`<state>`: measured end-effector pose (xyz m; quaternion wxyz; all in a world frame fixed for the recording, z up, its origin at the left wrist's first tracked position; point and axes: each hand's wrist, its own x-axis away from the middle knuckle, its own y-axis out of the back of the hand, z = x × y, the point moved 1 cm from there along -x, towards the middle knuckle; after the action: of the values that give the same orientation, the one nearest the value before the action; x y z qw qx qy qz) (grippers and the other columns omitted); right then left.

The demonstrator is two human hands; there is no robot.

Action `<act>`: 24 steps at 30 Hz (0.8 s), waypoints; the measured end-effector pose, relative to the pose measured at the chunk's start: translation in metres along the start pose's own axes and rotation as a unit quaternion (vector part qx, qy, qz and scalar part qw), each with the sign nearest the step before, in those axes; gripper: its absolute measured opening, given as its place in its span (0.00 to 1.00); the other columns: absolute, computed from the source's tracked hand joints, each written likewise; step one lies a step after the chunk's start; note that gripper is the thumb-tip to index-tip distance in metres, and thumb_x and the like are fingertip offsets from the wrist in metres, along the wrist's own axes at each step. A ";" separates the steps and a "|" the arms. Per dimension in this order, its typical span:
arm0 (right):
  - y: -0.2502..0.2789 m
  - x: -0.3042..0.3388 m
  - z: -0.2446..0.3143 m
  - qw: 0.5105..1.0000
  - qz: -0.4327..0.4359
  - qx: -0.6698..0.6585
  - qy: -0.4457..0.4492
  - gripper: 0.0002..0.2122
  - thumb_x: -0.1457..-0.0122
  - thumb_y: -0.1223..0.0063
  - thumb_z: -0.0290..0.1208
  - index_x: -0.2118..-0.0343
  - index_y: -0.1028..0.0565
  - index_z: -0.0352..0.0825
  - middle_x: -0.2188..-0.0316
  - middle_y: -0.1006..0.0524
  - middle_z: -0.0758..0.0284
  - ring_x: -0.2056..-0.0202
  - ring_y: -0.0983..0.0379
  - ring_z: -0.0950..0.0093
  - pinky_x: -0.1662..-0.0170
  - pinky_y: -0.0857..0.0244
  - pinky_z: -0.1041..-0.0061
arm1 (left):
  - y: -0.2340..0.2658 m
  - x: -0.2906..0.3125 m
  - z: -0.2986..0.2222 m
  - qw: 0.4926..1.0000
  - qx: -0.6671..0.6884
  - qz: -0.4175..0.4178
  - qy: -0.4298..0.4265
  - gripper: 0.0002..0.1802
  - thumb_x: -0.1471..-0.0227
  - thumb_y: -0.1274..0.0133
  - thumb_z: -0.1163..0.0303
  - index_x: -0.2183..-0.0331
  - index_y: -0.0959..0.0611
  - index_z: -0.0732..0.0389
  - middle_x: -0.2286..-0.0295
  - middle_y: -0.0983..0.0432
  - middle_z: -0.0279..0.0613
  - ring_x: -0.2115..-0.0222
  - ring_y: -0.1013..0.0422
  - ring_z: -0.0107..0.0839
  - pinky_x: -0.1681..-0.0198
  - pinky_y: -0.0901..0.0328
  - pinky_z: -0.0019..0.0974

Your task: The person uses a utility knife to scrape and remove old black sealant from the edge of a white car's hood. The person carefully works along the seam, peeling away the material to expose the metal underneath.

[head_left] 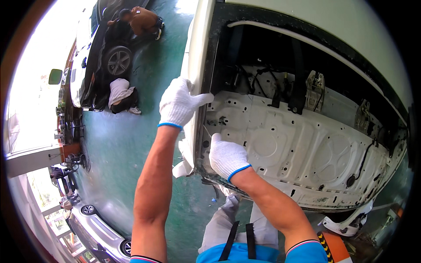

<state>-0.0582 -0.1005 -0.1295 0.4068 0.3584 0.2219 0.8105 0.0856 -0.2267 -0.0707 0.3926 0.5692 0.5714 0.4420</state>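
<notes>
A white vehicle body [267, 127] with a large dark opening stands before me, its bare inner panel full of holes and stamped ribs. My left hand [179, 103], in a white knitted glove with a blue cuff, is at the body's left corner edge [197, 65]. Its thumb reaches across that edge and its fingers curl over the outer side. Lower and to the right, my right hand [228, 157], gloved likewise, is closed beside the panel's left border. A thin light rod-like thing [207, 130] shows just beyond its thumb; whatever sits inside the fist is hidden.
Green floor [114, 144] stretches to the left. Two people crouch at a dark-covered car [98, 65] at the far left. A silver car [98, 234] is at the lower left. A white part [348, 223] and an orange object [335, 245] lie at the lower right.
</notes>
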 end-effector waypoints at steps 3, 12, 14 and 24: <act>-0.002 0.000 -0.004 1.000 -0.003 -0.005 0.006 0.14 0.42 0.53 0.29 0.56 0.32 0.26 0.78 0.20 0.50 0.73 0.19 0.50 0.72 0.27 0.49 | 0.004 -0.005 0.009 0.999 0.024 0.018 -0.020 0.32 0.62 0.28 0.47 0.65 0.18 0.66 0.69 0.21 0.50 0.66 0.22 0.46 0.60 0.28 0.44; 0.004 0.002 0.000 1.000 0.013 -0.004 -0.010 0.14 0.42 0.52 0.29 0.55 0.32 0.25 0.76 0.19 0.49 0.72 0.19 0.49 0.68 0.27 0.48 | -0.015 0.020 -0.014 0.973 -0.043 -0.194 -0.122 0.18 0.59 0.32 0.68 0.64 0.20 0.59 0.65 0.24 0.44 0.63 0.24 0.47 0.59 0.29 0.47; 0.003 0.002 0.000 1.000 0.007 -0.002 -0.006 0.15 0.42 0.52 0.29 0.55 0.32 0.25 0.77 0.19 0.49 0.72 0.19 0.49 0.69 0.28 0.48 | -0.020 0.024 -0.018 0.967 -0.054 -0.210 -0.131 0.14 0.57 0.34 0.66 0.66 0.19 0.58 0.67 0.24 0.43 0.65 0.25 0.46 0.61 0.30 0.47; 0.002 0.003 -0.004 1.000 -0.015 -0.009 0.003 0.15 0.42 0.51 0.31 0.56 0.31 0.25 0.77 0.19 0.49 0.73 0.19 0.49 0.69 0.28 0.47 | -0.030 0.010 -0.037 0.961 -0.121 -0.224 -0.106 0.08 0.55 0.40 0.66 0.71 0.15 0.58 0.72 0.23 0.44 0.71 0.24 0.47 0.67 0.30 0.49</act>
<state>-0.0629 -0.0990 -0.1295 0.4216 0.3484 0.2214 0.8074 0.0414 -0.2173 -0.0874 0.6060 0.4182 0.5818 0.3454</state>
